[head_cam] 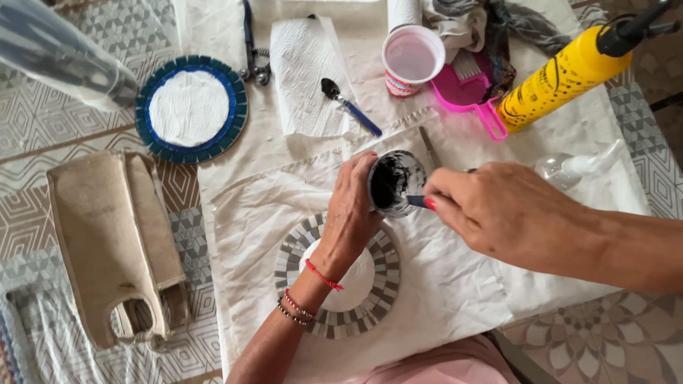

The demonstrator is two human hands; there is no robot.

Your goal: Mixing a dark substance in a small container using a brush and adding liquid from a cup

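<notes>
Mixing step in hand, by the look of it: left hand (352, 206) wrapped around small cup (395, 183) of dark paste, held above grey mosaic disc (338, 277) at counter's near middle; right hand (498, 210) fingers pinching blue-handled stirrer (416, 202) inside. Next likely needs steady cup, slow stirring.

The small cup (395, 183) looks like glossy plastic, smeared dark inside. The round mosaic piece (337, 277) has smooth grey tiles. The table cover (441, 284) is creased matt cloth. Near the far edge, the yellow bottle (562, 77) is shiny plastic and the paper towel (307, 75) is soft and rough.
</notes>
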